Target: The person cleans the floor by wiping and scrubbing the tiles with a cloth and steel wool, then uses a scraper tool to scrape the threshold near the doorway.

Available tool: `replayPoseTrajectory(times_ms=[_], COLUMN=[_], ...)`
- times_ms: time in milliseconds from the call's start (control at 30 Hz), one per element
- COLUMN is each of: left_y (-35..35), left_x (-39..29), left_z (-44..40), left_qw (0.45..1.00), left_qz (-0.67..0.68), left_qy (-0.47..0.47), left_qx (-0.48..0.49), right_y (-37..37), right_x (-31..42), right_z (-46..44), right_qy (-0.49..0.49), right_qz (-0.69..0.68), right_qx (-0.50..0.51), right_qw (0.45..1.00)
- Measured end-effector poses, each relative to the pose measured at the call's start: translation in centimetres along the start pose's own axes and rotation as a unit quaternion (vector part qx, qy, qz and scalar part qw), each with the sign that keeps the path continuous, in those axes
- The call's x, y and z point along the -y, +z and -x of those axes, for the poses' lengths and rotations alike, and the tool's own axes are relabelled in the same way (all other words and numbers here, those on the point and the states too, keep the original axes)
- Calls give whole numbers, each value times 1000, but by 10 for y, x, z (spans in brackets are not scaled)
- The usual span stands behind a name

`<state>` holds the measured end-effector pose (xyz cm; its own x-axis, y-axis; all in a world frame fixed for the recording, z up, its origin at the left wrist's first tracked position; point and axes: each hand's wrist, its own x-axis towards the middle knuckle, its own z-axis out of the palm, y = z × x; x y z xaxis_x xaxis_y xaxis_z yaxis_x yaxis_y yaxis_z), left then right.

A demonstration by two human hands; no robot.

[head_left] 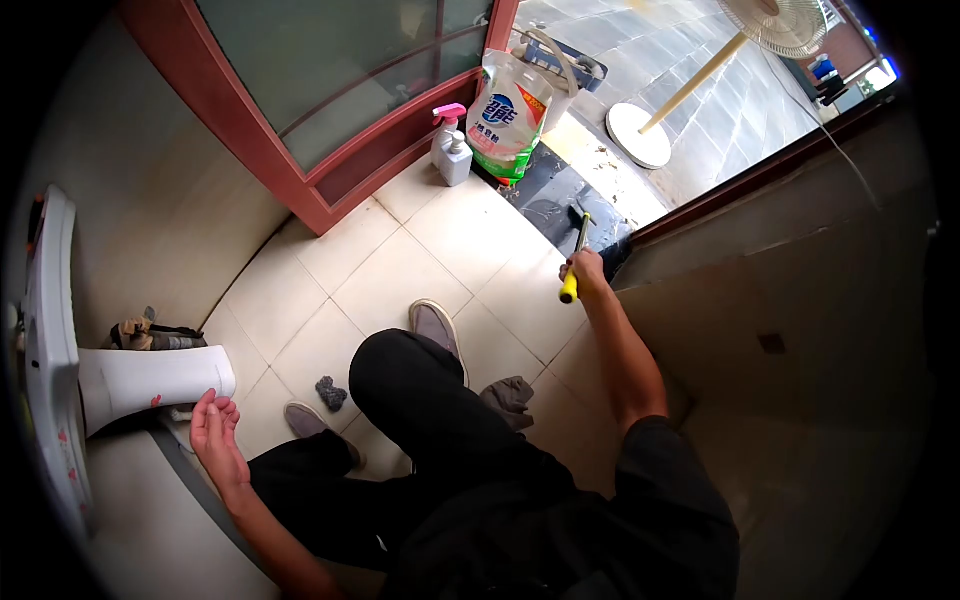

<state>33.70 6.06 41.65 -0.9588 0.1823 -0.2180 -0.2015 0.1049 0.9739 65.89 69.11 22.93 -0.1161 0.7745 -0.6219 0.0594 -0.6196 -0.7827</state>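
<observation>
My right hand point(584, 268) is closed round a yellow-handled tool point(583, 236) with a narrow shaft and a short crosswise head; its exact kind is too small to tell. The head points at the wet black threshold slab point(548, 196) in the doorway, and I cannot tell whether it touches. Over on the left, my left hand point(217, 436) holds nothing, its fingers loosely bent and apart. It is close to the white basin pedestal point(160, 376).
A detergent bag point(508, 125), a pink-topped spray bottle point(447, 130) and a pump bottle point(456, 160) stand beside the red-framed door point(330, 170). A scouring pad point(331, 393) and a grey cloth point(508, 402) lie near my shoes. Outside stands a fan point(640, 137).
</observation>
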Motion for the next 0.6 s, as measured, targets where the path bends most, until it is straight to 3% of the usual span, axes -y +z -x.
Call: replayPoseTrajectory(times_ms=[67, 233, 333, 367, 500, 600], left_y=[-2, -12, -8, -3, 9, 15], left_x=[0, -2, -2, -4, -8, -9], left_z=[-1, 0, -2, -2, 0, 3], left_qw=[1000, 1000, 999, 999, 999, 1000], left_qz=[5, 12, 24, 27, 34, 23], left_qy=[8, 4, 22, 32, 24, 18], left_qx=[-8, -24, -7, 12, -1, -9], right_y=[-8, 6, 41, 63, 140, 181], right_x=[2, 25, 26, 28, 3, -31], right_z=[52, 176, 162, 162, 122, 83], right_qy=[13, 149, 254, 261, 353, 405], right_qz=[94, 42, -37, -12, -23, -100], right_qx=[67, 262, 437, 423, 502, 492], right_qw=[993, 953, 862, 867, 789, 764])
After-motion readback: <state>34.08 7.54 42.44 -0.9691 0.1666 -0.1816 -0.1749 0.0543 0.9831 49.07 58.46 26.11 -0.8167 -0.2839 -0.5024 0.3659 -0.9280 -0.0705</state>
